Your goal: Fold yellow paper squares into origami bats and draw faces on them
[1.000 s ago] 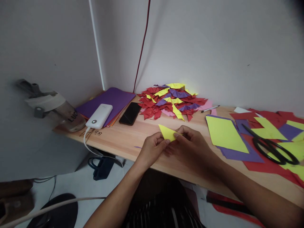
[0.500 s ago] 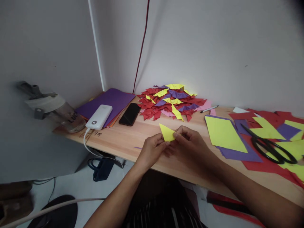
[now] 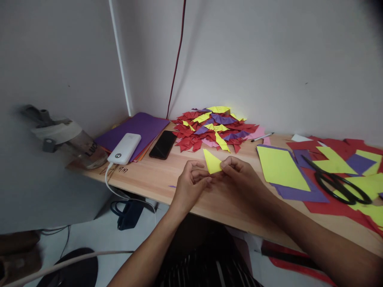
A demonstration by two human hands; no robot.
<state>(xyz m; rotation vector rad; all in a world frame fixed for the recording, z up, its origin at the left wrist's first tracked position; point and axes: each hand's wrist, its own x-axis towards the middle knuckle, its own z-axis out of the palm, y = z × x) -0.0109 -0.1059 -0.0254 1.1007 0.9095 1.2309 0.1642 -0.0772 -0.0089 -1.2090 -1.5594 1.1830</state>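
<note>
A yellow folded paper triangle is pinched at its right corner between the thumb and fingers of my right hand. My left hand is just left of the paper, its fingers curled loosely and the thumb apart from them, with nothing seen between. Both hands are above the front part of the wooden desk. Beyond them lies a heap of folded paper shapes in red, yellow, purple and pink.
On the right lie a yellow sheet over purple paper, black scissors and red paper scraps. To the left are a phone, a white power bank with a cable, purple sheets and a bottle. A pen lies by the heap.
My left hand has let go of the yellow paper triangle, its fingers opening and drawing slightly left. My right hand still holds the triangle, now a little higher and further right.
</note>
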